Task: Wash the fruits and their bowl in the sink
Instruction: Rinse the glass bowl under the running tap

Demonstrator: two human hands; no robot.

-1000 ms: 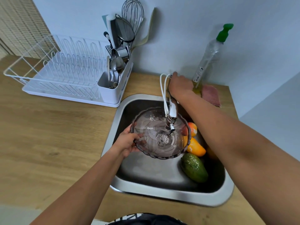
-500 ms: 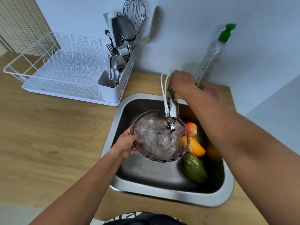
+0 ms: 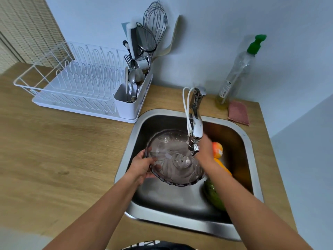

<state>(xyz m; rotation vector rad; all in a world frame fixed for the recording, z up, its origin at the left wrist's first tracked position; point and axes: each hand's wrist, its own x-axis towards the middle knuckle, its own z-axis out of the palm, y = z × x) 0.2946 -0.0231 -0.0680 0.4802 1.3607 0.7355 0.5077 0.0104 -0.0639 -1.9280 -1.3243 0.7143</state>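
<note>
Glass bowl (image 3: 167,150) is held under the running tap (image 3: 196,127) over the sink (image 3: 171,197). My left hand (image 3: 142,165) curls its fingers round the rim. My right hand (image 3: 204,150) is at the opposite rim, too blurred to tell its grip. I judge this the bowl rinse. Next come the fruits (image 3: 217,149) lying alongside.

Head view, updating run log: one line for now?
left hand grips clear scalloped glass bowl | right hand blurred at bowl | fruits in steel sink

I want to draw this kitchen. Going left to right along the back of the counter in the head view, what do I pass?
First the dish rack, then the tap, then the soap bottle with its green top.
</note>
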